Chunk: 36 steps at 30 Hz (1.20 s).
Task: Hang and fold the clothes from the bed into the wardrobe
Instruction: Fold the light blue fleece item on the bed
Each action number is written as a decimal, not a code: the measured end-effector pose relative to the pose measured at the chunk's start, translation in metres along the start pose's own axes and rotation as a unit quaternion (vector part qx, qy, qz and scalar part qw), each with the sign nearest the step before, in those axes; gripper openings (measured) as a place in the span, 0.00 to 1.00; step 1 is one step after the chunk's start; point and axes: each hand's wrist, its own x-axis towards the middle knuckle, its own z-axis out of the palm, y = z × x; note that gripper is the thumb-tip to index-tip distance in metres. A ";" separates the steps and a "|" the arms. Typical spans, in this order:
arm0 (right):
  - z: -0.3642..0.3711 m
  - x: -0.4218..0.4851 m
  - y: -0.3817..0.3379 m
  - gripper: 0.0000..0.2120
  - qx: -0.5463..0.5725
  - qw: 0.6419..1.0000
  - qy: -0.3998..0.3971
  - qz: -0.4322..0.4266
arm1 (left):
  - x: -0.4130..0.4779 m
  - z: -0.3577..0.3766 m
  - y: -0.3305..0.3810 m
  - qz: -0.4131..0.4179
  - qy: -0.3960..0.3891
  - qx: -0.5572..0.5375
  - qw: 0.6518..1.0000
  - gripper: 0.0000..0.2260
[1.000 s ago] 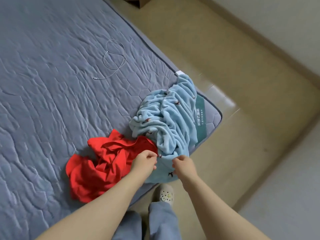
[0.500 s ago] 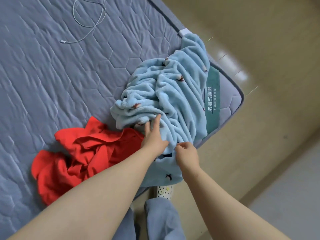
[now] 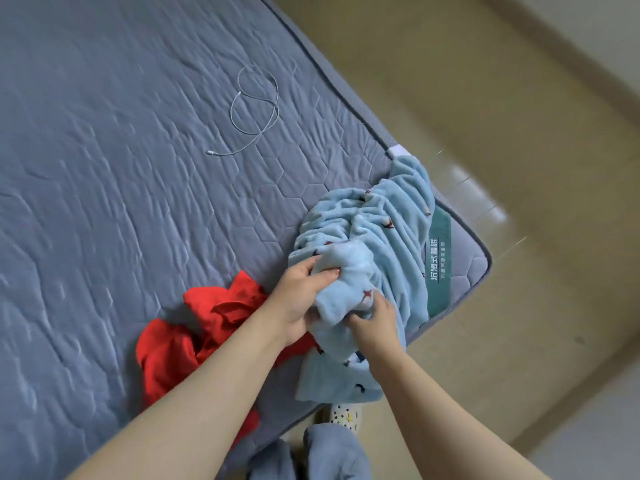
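Half a second ago the left hand (image 3: 300, 296) lay flat on the fleece (image 3: 384, 233). Now it and the right hand (image 3: 376, 324) both clutch a bunched fold of it at the mattress (image 3: 121, 202) corner, with the red garment (image 3: 169, 355) beside it on the mattress. Gathering has begun, and lifting likely follows.

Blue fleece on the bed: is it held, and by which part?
Yes. The left hand and right hand both grip a bunched fold of the blue fleece at the edge of the bed; sleeve or hem cannot be told.
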 end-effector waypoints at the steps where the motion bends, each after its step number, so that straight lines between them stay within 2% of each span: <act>1: 0.003 -0.004 -0.014 0.17 0.027 0.999 -0.006 -0.025 | -0.006 0.000 0.012 0.003 0.001 -0.034 0.999 0.08; 5: 0.011 -0.032 -0.087 0.09 0.160 0.981 0.038 -0.104 | -0.040 -0.017 0.077 0.047 0.002 -0.131 0.990 0.10; 9: 0.019 -0.068 -0.160 0.07 0.240 0.954 0.052 -0.172 | -0.083 -0.043 0.127 0.134 0.038 -0.129 0.982 0.11; 12: 0.023 -0.103 -0.210 0.04 0.251 0.937 0.058 -0.237 | -0.118 -0.065 0.160 0.192 0.058 -0.100 0.974 0.09; 16: 0.030 -0.151 -0.265 0.06 0.289 0.901 0.047 -0.319 | -0.161 -0.098 0.195 0.249 0.097 -0.034 0.963 0.06; 21: 0.041 -0.216 -0.330 0.07 0.324 0.854 0.004 -0.407 | -0.205 -0.121 0.221 0.317 0.120 0.071 0.938 0.17; 26: 0.045 -0.278 -0.387 0.08 0.383 0.806 -0.094 -0.441 | -0.239 -0.117 0.250 0.334 0.156 0.179 0.912 0.36; 27: 0.046 -0.288 -0.396 0.08 0.393 0.794 -0.118 -0.449 | -0.244 -0.116 0.255 0.339 0.150 0.181 0.911 0.37; 31: 0.048 -0.323 -0.429 0.08 0.424 0.747 -0.217 -0.463 | -0.258 -0.115 0.270 0.360 0.094 0.206 0.905 0.25; 34: 0.045 -0.339 -0.451 0.08 0.449 0.719 -0.279 -0.451 | -0.271 -0.118 0.280 0.342 0.153 0.199 0.906 0.14; 36: 0.043 -0.339 -0.459 0.07 0.458 0.717 -0.285 -0.441 | -0.279 -0.125 0.285 0.340 0.206 0.192 0.897 0.11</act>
